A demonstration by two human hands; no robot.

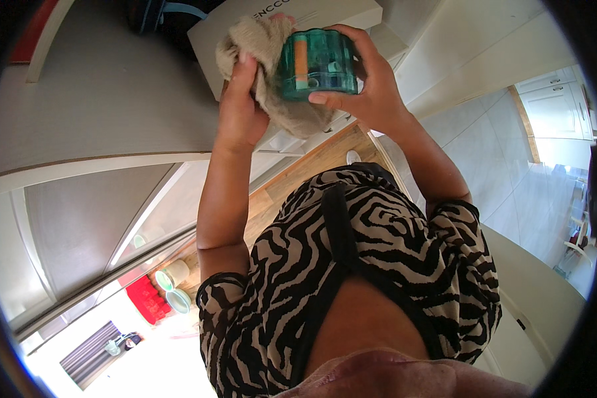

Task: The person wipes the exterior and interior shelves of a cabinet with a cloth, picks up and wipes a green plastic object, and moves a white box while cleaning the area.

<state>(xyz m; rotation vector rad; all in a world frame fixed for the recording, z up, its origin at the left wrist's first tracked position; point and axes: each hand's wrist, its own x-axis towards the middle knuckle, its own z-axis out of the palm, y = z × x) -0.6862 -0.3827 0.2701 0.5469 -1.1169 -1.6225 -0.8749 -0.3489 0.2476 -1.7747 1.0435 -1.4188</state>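
My right hand [373, 79] grips a teal transparent container [323, 62] from its right side, fingers over the top edge and thumb along the bottom edge. An orange strip and some small light items show through its wall. In my left hand [239, 104] is a bunched beige cloth [263, 45], which lies against the container's left side and hangs below it. Both hands are raised in front of a pale box [209, 40] that bears printed writing.
A grey cabinet surface [104, 99] spreads to the left, with a dark bag-like item [169, 15] on it near the box. Partly visible drawers are beneath the hands. Farther off are buckets [178, 300], a red textile [147, 298] and white cupboards [552, 109].
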